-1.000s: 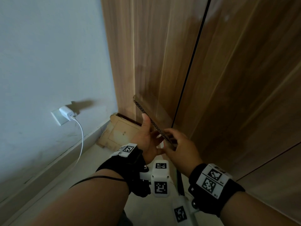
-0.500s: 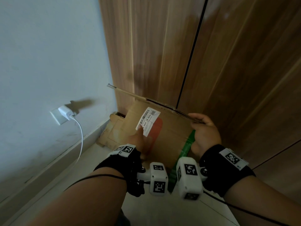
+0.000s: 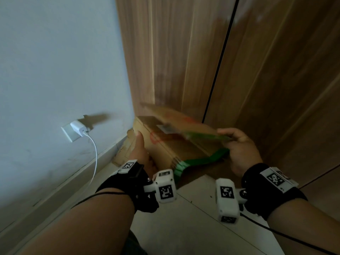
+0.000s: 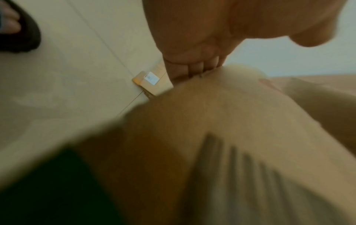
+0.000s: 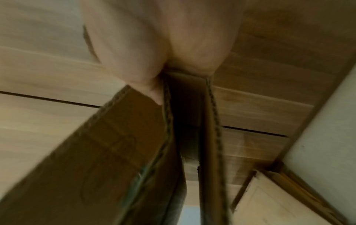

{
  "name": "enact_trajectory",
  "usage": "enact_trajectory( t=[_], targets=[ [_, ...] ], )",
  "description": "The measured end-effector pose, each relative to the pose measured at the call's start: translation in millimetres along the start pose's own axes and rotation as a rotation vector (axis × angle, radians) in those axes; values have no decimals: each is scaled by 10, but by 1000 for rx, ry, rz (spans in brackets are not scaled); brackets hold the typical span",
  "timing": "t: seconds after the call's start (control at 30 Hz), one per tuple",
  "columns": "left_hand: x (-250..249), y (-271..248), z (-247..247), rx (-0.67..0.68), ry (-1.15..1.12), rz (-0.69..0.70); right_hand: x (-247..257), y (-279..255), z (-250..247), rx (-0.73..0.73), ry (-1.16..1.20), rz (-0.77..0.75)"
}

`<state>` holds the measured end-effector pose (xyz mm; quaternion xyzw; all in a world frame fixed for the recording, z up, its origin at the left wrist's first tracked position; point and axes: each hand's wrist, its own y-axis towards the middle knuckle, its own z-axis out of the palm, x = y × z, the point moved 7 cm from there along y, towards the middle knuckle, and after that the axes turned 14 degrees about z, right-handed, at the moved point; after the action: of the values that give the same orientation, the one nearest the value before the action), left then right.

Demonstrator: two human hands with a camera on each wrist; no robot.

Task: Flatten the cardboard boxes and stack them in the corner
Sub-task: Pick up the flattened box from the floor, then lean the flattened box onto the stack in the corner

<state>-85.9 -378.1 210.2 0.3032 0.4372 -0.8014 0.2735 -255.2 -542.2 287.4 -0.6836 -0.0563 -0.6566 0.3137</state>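
A flattened brown cardboard box (image 3: 176,142) with a white label, red marks and green tape hangs tilted over the floor corner, blurred by motion. My left hand (image 3: 141,153) grips its left edge, thumb up along the side. My right hand (image 3: 237,144) grips its right edge near the green tape. In the right wrist view the thumb and fingers pinch the corrugated layers of the box (image 5: 185,137). The left wrist view shows the fingers (image 4: 192,67) curled over the top edge of the box (image 4: 231,137). Another flattened box (image 3: 125,150) lies in the corner below it, mostly hidden.
A white charger (image 3: 79,127) sits in a wall socket on the left, its cable (image 3: 94,159) hanging down to the baseboard. Wooden cabinet doors (image 3: 257,70) fill the back and right. Light floor tiles (image 3: 193,227) lie under my arms. A dark slipper (image 4: 21,35) shows on the floor.
The box went from edge-on in both hands to face-up, then tipped lower and flatter toward the corner. My hands moved apart to its two side edges.
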Motion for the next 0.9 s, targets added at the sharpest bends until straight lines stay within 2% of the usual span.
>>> enact_trajectory(
  t=[0.07, 0.13, 0.23, 0.3, 0.43, 0.53, 0.6, 0.73, 0.77, 0.83, 0.9],
  targets=[
    [-51, -58, 32, 45, -21, -7, -75, -7, 79, 88, -118, 11],
    [-102, -73, 62, 98, -17, 49, -128, -15, 167, 132, -242, -14],
    [-137, -62, 101, 189, -9, 92, -165, 1, 223, 116, -387, -92],
    [-145, -97, 137, 267, 4, 62, -159, 2, 230, 96, -453, -144],
    [-225, -135, 134, 327, 66, 50, -104, -42, 245, 115, -494, -181],
    [-293, -134, 131, 335, 52, 101, -162, 7, 210, 148, -527, -90],
    [-302, -138, 105, 307, 16, 112, -258, 66, 161, 141, -486, 52],
    [-402, -88, 5, 234, 12, 158, -519, 175, 133, 1, -296, 269],
    [-441, -67, -25, 220, 21, 172, -605, 188, 204, 11, -210, 329],
    [-494, -22, -68, 200, 52, 192, -753, 170, 436, 125, -78, 442],
    [-524, 14, -111, 185, 69, 201, -854, 127, 674, 242, -44, 506]
  ],
)
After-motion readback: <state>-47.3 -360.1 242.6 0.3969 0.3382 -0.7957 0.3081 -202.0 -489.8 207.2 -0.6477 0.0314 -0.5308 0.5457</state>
